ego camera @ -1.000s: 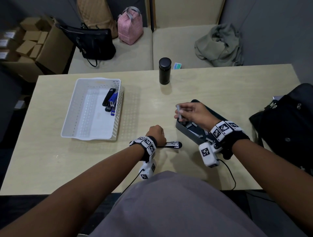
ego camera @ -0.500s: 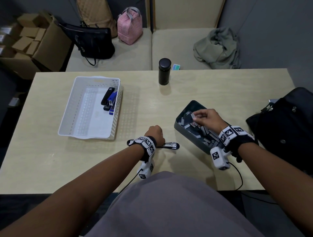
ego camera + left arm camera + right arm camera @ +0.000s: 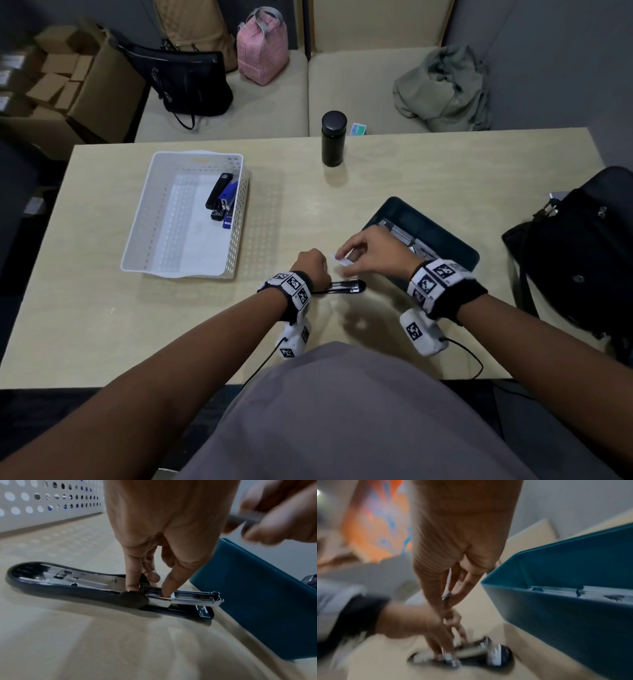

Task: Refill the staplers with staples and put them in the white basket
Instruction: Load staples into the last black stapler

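Observation:
A dark stapler (image 3: 342, 286) (image 3: 72, 584) lies flat on the table, swung fully open with its metal staple channel (image 3: 193, 597) bare. My left hand (image 3: 310, 265) (image 3: 150, 574) pinches it at the hinge, a fingertip pressed into the channel. My right hand (image 3: 368, 251) (image 3: 450, 596) hovers just above the stapler and pinches a silver strip of staples (image 3: 342, 261) (image 3: 247, 518). The white basket (image 3: 191, 270) stands at the left with two closed staplers, a black stapler (image 3: 218, 191) and a blue stapler (image 3: 228, 200), along its right wall.
A teal tray (image 3: 428, 219) (image 3: 257, 601) of staple strips sits right of my hands. A black flask (image 3: 333, 138) stands at the table's far edge. A black bag (image 3: 582, 253) covers the right end. Benches with bags and a jacket lie beyond.
My right hand has lifted a staple strip out of the teal tray and carried it left, over the open stapler. The left hand has kept its hold on the stapler.

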The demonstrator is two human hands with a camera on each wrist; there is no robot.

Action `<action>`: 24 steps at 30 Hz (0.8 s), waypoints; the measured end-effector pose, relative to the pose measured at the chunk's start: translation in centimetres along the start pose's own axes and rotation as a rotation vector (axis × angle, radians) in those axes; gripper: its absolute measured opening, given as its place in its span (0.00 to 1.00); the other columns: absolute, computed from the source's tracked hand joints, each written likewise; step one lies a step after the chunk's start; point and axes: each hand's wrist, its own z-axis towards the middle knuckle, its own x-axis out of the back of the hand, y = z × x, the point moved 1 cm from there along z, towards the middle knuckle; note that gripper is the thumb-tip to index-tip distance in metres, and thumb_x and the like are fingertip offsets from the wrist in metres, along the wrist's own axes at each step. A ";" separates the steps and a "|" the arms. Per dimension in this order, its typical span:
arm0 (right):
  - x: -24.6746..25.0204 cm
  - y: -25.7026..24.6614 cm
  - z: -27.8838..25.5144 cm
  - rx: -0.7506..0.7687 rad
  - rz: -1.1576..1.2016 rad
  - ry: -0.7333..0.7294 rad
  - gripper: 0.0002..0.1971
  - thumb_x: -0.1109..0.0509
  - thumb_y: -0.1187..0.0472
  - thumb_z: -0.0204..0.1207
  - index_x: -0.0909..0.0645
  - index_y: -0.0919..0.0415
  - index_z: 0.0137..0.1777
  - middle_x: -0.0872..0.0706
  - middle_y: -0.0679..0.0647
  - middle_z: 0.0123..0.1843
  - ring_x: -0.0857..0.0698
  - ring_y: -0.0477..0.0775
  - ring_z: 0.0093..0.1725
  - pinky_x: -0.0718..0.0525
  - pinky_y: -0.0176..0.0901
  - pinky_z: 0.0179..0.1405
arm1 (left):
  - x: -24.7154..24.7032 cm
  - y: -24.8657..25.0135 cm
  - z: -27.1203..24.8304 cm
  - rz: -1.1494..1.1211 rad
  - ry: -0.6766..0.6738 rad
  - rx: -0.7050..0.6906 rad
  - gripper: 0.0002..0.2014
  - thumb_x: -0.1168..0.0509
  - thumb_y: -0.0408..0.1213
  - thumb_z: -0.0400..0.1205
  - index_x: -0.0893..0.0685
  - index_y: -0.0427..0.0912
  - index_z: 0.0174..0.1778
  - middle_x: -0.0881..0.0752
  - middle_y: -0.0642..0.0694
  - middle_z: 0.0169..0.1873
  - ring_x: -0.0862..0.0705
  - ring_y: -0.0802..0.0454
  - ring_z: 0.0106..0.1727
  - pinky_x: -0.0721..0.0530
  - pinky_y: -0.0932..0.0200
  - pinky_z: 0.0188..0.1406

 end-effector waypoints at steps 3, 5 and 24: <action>-2.2 1.0 0.1 0.019 -0.337 -0.054 0.09 0.26 0.67 0.69 0.09 0.57 0.47 0.09 0.53 0.40 0.12 0.49 0.40 0.17 0.40 0.36 | 0.1 -0.2 0.0 -0.028 0.006 0.010 0.14 0.35 0.29 0.72 0.28 0.44 0.22 0.23 0.45 0.26 0.20 0.42 0.36 0.25 0.59 0.29; -3.4 1.8 0.1 0.043 -0.479 -0.068 0.10 0.30 0.66 0.72 0.12 0.56 0.50 0.09 0.56 0.42 0.12 0.55 0.42 0.19 0.44 0.36 | 0.1 0.0 0.0 -0.046 -0.003 0.010 0.16 0.31 0.34 0.73 0.28 0.42 0.21 0.22 0.42 0.25 0.21 0.41 0.34 0.25 0.57 0.30; -7.0 3.6 0.0 0.020 -0.792 -0.015 0.05 0.35 0.61 0.73 0.18 0.54 0.45 0.12 0.61 0.38 0.14 0.67 0.38 0.18 0.51 0.33 | -0.1 -0.1 0.5 -0.028 -0.016 0.034 0.12 0.35 0.28 0.71 0.27 0.40 0.23 0.16 0.34 0.35 0.14 0.36 0.38 0.23 0.59 0.29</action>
